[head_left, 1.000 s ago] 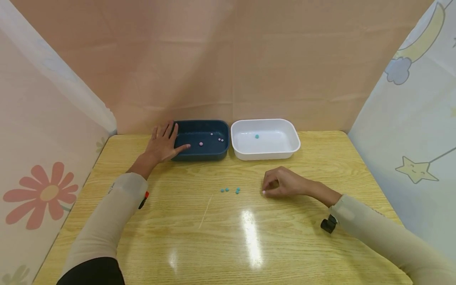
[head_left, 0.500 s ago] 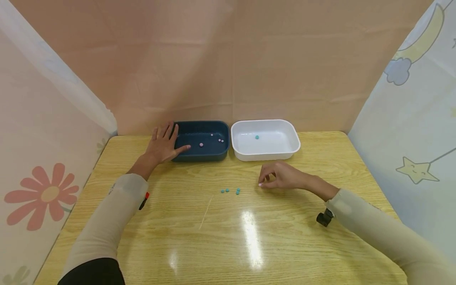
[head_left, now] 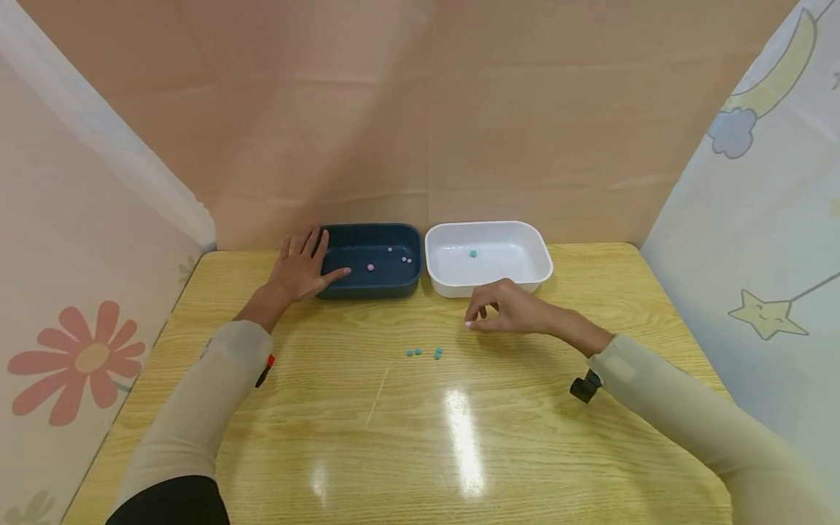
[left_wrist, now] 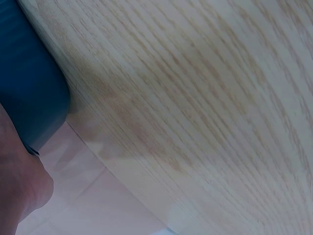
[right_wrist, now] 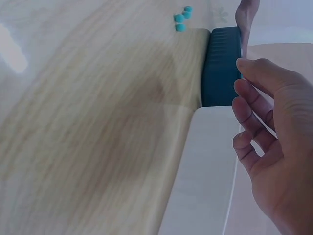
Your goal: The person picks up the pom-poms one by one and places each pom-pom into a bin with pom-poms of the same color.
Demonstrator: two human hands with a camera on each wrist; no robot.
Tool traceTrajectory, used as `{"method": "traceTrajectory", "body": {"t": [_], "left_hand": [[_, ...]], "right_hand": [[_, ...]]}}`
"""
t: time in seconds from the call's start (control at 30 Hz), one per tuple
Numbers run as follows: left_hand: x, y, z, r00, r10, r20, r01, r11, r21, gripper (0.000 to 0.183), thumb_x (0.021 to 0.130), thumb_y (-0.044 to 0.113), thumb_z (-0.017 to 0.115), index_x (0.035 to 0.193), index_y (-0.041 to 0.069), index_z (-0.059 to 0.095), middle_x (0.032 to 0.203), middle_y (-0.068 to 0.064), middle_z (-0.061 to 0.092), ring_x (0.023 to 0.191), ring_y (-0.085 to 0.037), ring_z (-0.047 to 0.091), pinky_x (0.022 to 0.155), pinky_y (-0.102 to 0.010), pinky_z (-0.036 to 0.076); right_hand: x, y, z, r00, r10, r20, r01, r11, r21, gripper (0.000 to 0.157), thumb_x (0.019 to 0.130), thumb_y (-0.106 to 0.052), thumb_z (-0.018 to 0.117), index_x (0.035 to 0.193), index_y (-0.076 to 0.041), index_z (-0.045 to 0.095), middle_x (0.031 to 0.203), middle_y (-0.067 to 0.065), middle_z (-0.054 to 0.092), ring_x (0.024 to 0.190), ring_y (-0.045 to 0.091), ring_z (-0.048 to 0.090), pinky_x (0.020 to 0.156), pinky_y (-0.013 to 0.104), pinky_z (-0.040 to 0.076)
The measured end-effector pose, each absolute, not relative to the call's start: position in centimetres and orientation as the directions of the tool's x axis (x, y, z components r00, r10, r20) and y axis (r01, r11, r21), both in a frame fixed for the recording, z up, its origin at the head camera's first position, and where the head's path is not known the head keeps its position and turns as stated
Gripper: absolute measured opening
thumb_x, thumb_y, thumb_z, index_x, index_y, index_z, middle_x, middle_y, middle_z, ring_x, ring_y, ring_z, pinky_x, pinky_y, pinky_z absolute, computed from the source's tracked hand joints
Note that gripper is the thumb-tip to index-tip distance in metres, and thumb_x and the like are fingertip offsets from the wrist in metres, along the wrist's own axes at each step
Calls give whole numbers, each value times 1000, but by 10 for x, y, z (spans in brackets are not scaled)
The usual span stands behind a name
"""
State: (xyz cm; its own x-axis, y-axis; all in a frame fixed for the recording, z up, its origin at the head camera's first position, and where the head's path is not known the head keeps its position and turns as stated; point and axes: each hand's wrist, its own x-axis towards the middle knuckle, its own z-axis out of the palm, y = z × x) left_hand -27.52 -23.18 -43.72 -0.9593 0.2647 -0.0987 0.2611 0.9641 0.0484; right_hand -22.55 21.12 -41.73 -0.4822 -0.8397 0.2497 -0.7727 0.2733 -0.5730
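My right hand (head_left: 515,308) pinches a small pink bead (head_left: 468,324) between thumb and fingertips, just in front of the white tray (head_left: 453,289). In the right wrist view the fingers (right_wrist: 247,110) are curled and the bead is hidden. My left hand (head_left: 297,271) lies spread over the left end of the dark blue tray (head_left: 367,291), thumb reaching over its inside. Several pink beads (head_left: 370,267) lie in that tray. One teal bead (head_left: 473,254) is in the white tray. Several more teal beads (head_left: 418,351) lie grouped on the table.
The two trays stand side by side at the back of the wooden table (head_left: 315,423), against a tan backdrop (head_left: 315,109). Patterned panels (head_left: 741,240) close off the left and right sides. A glare patch (head_left: 462,437) shines near the front middle.
My right hand has moved away from me and slightly left, toward the white tray, carrying the pink bead up from the tabletop area. My left hand stays put on the blue tray.
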Motion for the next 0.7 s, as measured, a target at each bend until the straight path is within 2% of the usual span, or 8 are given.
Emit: {"method": "traceTrajectory", "body": {"t": [0.13, 0.3, 0.6, 0.7], "left_hand": [[-276, -233, -439, -958, 265, -111, 260, 964, 55, 107, 101, 81, 31, 170, 5, -3, 177, -19, -11, 164, -37, -5, 128, -64, -7], [-276, -233, -439, -957, 267, -112, 263, 963, 52, 110, 100, 84, 26, 170, 6, -4, 177, -18, -12, 164, -37, -6, 128, -64, -8], [-275, -232, -439, -958, 265, -107, 262, 964, 40, 105, 103, 79, 30, 170, 6, -4, 177, -18, -12, 164, -37, -7, 128, -63, -8], [-275, -233, -440, -958, 267, -103, 264, 964, 40, 104, 103, 79, 29, 170, 6, -5, 176, -18, -14, 164, -36, -8, 128, -64, -8]], "right_hand": [[-229, 204, -411, -482, -835, 266, -779, 270, -565, 10, 89, -5, 85, 91, -16, 84, 84, -13, 72, 75, 3, 63, 56, 31, 49], [-234, 197, -404, -493, -826, 273, -780, 282, -558, 13, 89, -6, 85, 91, -18, 84, 83, -13, 72, 74, 4, 63, 57, 27, 47], [-244, 183, -396, -519, -810, 273, -777, 315, -545, 11, 91, -8, 84, 92, -19, 83, 83, -14, 72, 74, 4, 64, 59, 29, 45], [-249, 178, -393, -519, -803, 294, -784, 310, -537, 8, 91, -8, 84, 92, -16, 83, 83, -12, 72, 74, 5, 64, 59, 28, 44]]}}
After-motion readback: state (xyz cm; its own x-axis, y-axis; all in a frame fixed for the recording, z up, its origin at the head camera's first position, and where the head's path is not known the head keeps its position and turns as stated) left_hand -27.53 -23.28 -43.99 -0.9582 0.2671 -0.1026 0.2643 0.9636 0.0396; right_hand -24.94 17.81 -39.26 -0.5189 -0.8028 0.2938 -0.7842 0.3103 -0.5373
